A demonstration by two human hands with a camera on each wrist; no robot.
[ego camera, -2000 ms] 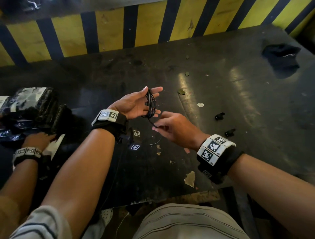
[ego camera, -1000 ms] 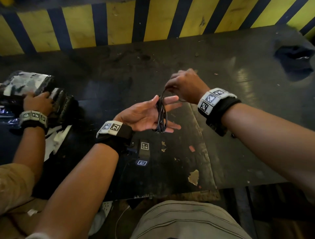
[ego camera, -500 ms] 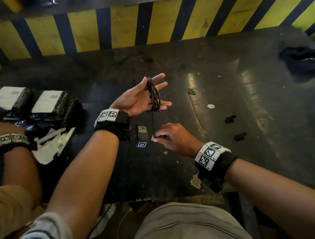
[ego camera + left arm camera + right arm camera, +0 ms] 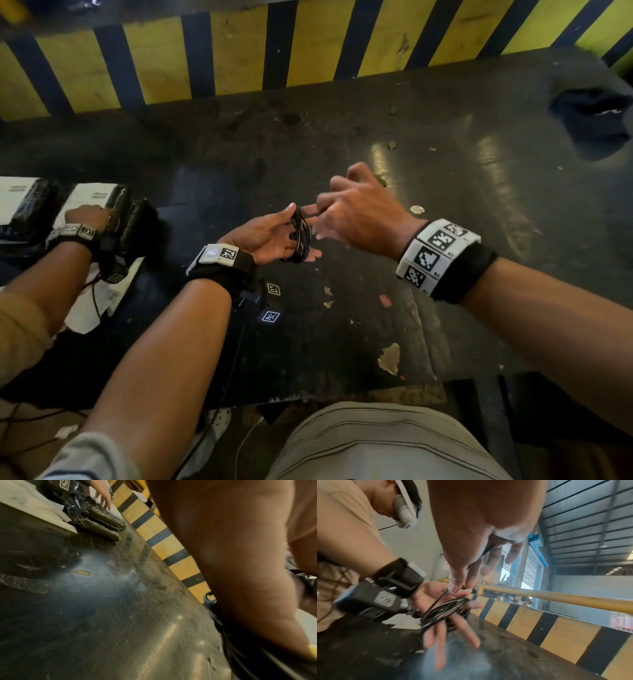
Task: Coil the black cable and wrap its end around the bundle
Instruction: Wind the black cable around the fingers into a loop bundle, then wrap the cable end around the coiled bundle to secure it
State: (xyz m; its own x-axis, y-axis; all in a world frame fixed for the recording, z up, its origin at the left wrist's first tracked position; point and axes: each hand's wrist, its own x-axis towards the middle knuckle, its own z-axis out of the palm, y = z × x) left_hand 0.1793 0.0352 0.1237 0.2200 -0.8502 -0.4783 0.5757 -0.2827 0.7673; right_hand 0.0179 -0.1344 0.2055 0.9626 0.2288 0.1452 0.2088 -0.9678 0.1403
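Holding flat and palm up over the dark table [image 4: 445,192], the left hand [image 4: 270,236] has its fingers [image 4: 435,638] straight and spread, and the black cable [image 4: 300,236] sits looped in many turns right around those fingers, a tight bundle crossing them near the knuckles. Nothing is curled on it from that side; the coil simply hangs on the outstretched fingers, thumb up beside it.

Right hand [image 4: 359,212] is just beside it, touching distance, back of the hand to the head camera. From the right wrist view a single thin strand of the cable runs up from the bundle into the tips of thumb and forefinger [image 4: 456,584], and it looks pinched there, while the other fingers fan out loose above. The strand is drawn fairly straight between pinch and coil.

Left wrist view gives mostly the back of the hand, with a slice of cable loops showing along its edge.

Over on the far left, another person's hand [image 4: 87,217] rests on black wrapped packages [image 4: 126,212] with white labels. A dark cloth [image 4: 596,116] lies at the far right corner, and a yellow-and-black striped barrier [image 4: 239,51] runs along the back of the table.
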